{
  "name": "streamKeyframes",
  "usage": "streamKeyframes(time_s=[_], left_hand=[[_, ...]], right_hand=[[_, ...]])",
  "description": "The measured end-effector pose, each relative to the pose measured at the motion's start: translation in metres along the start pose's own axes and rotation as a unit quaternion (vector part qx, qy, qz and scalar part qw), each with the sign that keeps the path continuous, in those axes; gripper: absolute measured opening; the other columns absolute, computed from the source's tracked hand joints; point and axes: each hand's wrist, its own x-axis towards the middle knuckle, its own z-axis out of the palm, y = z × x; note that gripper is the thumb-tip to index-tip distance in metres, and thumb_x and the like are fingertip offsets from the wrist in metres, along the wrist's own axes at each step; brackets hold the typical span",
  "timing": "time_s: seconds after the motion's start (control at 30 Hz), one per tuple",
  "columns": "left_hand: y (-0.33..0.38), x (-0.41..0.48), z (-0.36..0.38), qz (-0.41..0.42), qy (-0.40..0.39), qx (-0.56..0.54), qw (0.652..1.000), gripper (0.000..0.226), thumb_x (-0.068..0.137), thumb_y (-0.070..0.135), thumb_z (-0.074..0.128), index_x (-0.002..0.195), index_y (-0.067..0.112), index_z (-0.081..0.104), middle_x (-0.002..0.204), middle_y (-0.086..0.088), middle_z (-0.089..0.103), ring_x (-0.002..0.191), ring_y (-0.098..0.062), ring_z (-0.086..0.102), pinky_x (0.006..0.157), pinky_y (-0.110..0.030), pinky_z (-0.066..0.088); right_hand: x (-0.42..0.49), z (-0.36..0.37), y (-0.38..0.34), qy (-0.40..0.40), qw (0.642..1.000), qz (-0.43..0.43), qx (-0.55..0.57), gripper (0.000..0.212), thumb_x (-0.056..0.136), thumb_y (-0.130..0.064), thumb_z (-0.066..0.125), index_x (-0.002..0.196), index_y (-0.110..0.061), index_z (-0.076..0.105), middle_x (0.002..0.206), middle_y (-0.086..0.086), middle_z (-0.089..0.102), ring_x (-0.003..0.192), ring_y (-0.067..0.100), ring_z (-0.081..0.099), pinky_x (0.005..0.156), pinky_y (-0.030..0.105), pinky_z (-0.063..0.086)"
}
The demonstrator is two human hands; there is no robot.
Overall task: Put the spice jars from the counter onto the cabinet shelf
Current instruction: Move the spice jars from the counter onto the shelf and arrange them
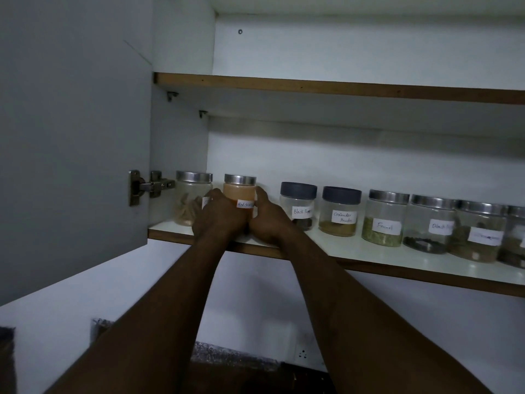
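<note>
An orange spice jar with a silver lid and a white label stands on the lower cabinet shelf. My left hand grips its left side and my right hand grips its right side. Both hands hide the jar's lower part. To its left stands a clear jar with pale sticks inside. To the right runs a row of labelled jars: a black pepper jar, a coriander powder jar, a fennel jar and several more.
The cabinet door hangs open on the left, with a metal hinge at shelf height. An upper shelf runs above. Below are a white wall, a socket and a dark speckled counter edge.
</note>
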Motion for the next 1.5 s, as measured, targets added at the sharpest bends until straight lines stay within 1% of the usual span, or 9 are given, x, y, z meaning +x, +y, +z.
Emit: streamKeyframes(time_s=[0.27, 0.4, 0.5, 0.7, 0.8, 0.97, 1.2, 1.33, 1.5], left_hand=[[-0.006, 0.018, 0.004, 0.057, -0.103, 0.070, 0.991, 0.061, 0.096, 0.031, 0.059, 0.150, 0.017, 0.033, 0.149, -0.011, 0.050, 0.146, -0.033, 0.035, 0.115, -0.054, 0.034], [-0.016, -0.010, -0.007, 0.087, 0.120, -0.042, 0.988, 0.040, 0.085, 0.011, 0.069, 0.124, 0.014, 0.059, 0.125, -0.010, 0.062, 0.112, -0.026, 0.059, 0.084, -0.030, 0.044], [-0.033, -0.029, -0.016, 0.073, 0.228, -0.043, 0.970, 0.047, 0.079, 0.005, 0.071, 0.122, 0.007, 0.054, 0.126, -0.018, 0.050, 0.117, -0.035, 0.049, 0.086, -0.035, 0.042], [-0.035, 0.002, -0.031, 0.005, 0.078, 0.024, 0.997, 0.095, 0.086, 0.024, 0.073, 0.157, 0.007, 0.012, 0.147, -0.024, 0.042, 0.130, -0.043, 0.045, 0.100, -0.050, 0.047], [-0.032, 0.030, -0.038, -0.030, 0.012, -0.017, 0.999, 0.088, 0.086, 0.031, 0.074, 0.151, 0.007, 0.020, 0.141, -0.021, 0.052, 0.124, -0.039, 0.055, 0.097, -0.048, 0.051], [-0.038, 0.051, -0.034, -0.060, -0.048, -0.040, 0.996, 0.083, 0.085, 0.044, 0.075, 0.143, 0.009, 0.027, 0.128, -0.016, 0.058, 0.105, -0.034, 0.060, 0.089, -0.043, 0.051], [-0.043, 0.075, -0.029, -0.085, -0.080, -0.036, 0.992, 0.087, 0.082, 0.030, 0.079, 0.146, 0.005, 0.026, 0.132, -0.022, 0.057, 0.114, -0.038, 0.060, 0.098, -0.048, 0.052], [-0.051, 0.072, -0.020, -0.002, 0.000, 0.027, 1.000, 0.092, 0.078, 0.047, 0.078, 0.145, 0.009, 0.027, 0.128, -0.022, 0.059, 0.113, -0.039, 0.060, 0.092, -0.046, 0.052], [-0.050, 0.077, -0.017, 0.091, -0.014, 0.055, 0.994, 0.131, 0.073, 0.051, 0.084, 0.158, 0.030, -0.013, 0.132, -0.027, 0.054, 0.114, -0.041, 0.060, 0.095, -0.052, 0.053]], right_hand=[[0.005, -0.003, 0.015, 0.119, 0.992, 0.036, 0.035, 0.081, 0.076, -0.025, 0.086, 0.145, -0.020, 0.042, 0.133, 0.007, 0.066, 0.117, 0.026, 0.064, 0.093, 0.036, 0.053], [0.001, 0.000, 0.014, 0.150, 0.989, 0.021, 0.003, 0.068, 0.080, -0.029, 0.080, 0.139, -0.022, 0.046, 0.126, 0.004, 0.068, 0.111, 0.023, 0.066, 0.086, 0.032, 0.052], [-0.001, 0.002, 0.009, 0.099, 0.994, -0.038, -0.011, 0.059, 0.082, -0.025, 0.077, 0.135, -0.026, 0.049, 0.120, 0.000, 0.069, 0.110, 0.022, 0.065, 0.095, 0.040, 0.055], [0.002, 0.018, -0.009, -0.004, 0.985, -0.109, -0.134, 0.069, 0.092, -0.019, 0.071, 0.153, -0.023, 0.040, 0.143, 0.002, 0.061, 0.127, 0.026, 0.058, 0.102, 0.035, 0.049], [0.005, 0.032, -0.025, -0.012, 0.982, -0.109, -0.152, 0.086, 0.092, -0.018, 0.067, 0.163, -0.022, 0.018, 0.147, 0.006, 0.058, 0.128, 0.028, 0.058, 0.100, 0.037, 0.049], [0.015, 0.044, -0.036, -0.021, 0.988, -0.097, -0.117, 0.110, 0.089, -0.014, 0.068, 0.162, -0.029, -0.011, 0.127, 0.012, 0.067, 0.092, 0.021, 0.063, 0.068, 0.031, 0.048], [0.015, 0.042, -0.033, 0.023, 0.994, -0.079, -0.079, 0.096, 0.088, -0.013, 0.069, 0.163, -0.026, 0.010, 0.139, 0.012, 0.062, 0.116, 0.031, 0.063, 0.093, 0.041, 0.054], [0.011, 0.041, -0.034, 0.070, 0.989, -0.089, -0.100, 0.065, 0.085, -0.014, 0.069, 0.142, -0.021, 0.039, 0.112, 0.009, 0.070, 0.093, 0.026, 0.067, 0.070, 0.032, 0.048], [0.007, 0.040, -0.034, 0.090, 0.985, -0.084, -0.123, 0.046, 0.088, -0.015, 0.066, 0.130, -0.014, 0.047, 0.101, 0.009, 0.068, 0.084, 0.025, 0.061, 0.061, 0.029, 0.038]])
